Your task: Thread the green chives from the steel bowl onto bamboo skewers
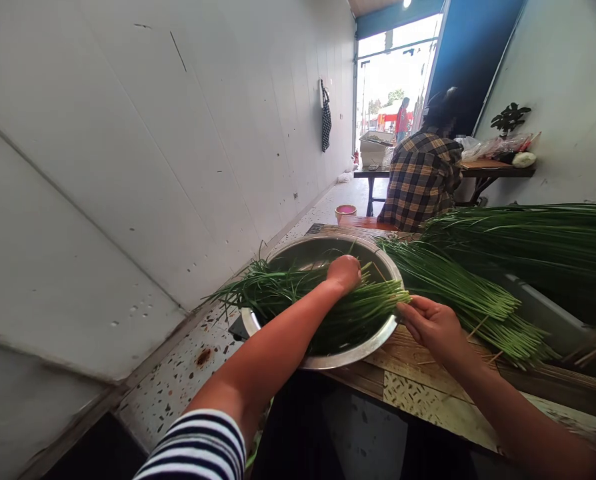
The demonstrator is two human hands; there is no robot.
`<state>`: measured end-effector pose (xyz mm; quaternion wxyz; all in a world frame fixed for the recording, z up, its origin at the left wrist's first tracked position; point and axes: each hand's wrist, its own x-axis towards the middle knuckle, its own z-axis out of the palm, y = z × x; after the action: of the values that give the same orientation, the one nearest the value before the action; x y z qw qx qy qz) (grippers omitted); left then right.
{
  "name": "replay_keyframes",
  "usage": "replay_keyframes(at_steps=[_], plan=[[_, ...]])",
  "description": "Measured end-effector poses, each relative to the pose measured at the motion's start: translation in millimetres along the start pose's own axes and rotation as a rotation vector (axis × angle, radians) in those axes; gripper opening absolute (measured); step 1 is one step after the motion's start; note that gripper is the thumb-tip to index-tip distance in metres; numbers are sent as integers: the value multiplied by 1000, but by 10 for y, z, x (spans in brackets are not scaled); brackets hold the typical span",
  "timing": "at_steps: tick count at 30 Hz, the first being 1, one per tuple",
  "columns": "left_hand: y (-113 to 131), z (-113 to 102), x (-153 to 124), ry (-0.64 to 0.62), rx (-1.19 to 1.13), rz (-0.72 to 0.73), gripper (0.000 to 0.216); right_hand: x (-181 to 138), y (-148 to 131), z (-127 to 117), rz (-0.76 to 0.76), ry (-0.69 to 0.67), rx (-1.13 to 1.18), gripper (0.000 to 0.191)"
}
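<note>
A wide metal basin point(323, 362) sits at the table's edge with long green garlic chives point(298, 293) lying across it. Their leafy ends hang over its left rim, and the pale cut ends point right. My left hand point(345, 273) is closed over the bunch inside the basin; its fingertips are mostly hidden. At the right rim, my right hand point(431, 323) pinches at the stalk ends with thumb and fingers together. Just beyond that hand, another pile of garlic chives point(458, 287) rests on the table.
The wood-patterned table point(423, 400) also bears a grey plastic crate point(543, 310) beneath more long greens point(533, 223). Ahead, a person in a plaid shirt point(423, 177) sits by another table point(498, 171). A bucket point(346, 211) stands on the floor; a white wall point(178, 167) runs along the left.
</note>
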<state>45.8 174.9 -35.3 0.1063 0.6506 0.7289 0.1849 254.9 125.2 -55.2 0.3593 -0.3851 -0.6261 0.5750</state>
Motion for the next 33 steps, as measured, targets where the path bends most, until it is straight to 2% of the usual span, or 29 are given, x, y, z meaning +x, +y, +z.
replay_keyframes(at_steps=[3,5,8,11,15,18,22,33], plan=[[-39,-32,7,4,-28,-3,16,15,22,-4,29,-13,40,39],[-77,-35,21,-2,-125,-13,15,19,21,-2,36,-21,54,39],[-100,-50,22,-10,-444,-47,16,13,-4,7,42,-25,82,39],[-69,-93,-13,-95,-805,-82,17,5,-33,17,49,-37,102,39],[-18,-155,-53,-166,-1093,-156,17,9,-36,24,59,-27,114,39],[-12,-184,-60,-161,-1175,-187,15,12,-18,25,56,-18,114,39],[-24,-215,-72,-222,-1217,-177,19,-6,-21,28,55,-9,105,40],[-50,-223,-58,-330,-1195,-101,12,-21,-78,41,74,0,92,41]])
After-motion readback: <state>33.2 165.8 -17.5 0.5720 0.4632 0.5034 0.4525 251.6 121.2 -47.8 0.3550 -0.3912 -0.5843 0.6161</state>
